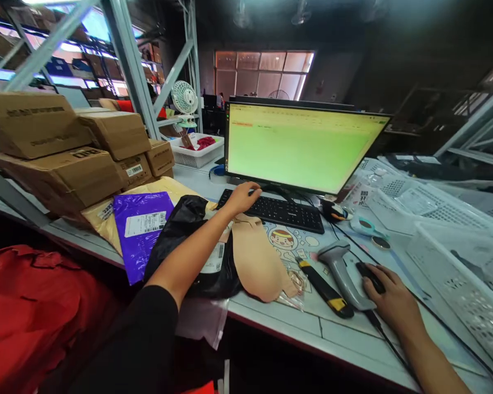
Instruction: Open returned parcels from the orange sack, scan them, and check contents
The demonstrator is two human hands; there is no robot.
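Observation:
My left hand rests on the left end of a black keyboard, fingers curled down onto the keys. My right hand lies cupped over a black mouse near the table's front edge. A grey barcode scanner lies just left of the mouse. A black and yellow utility knife lies beside the scanner. Under my left forearm sit a black plastic mailer bag and a beige garment piece. The monitor behind the keyboard shows a pale green screen.
Stacked cardboard boxes fill the left of the table, with a purple mailer and yellow mailers in front. White plastic baskets stand at the right. A white tray and small fan sit behind. Red fabric lies lower left.

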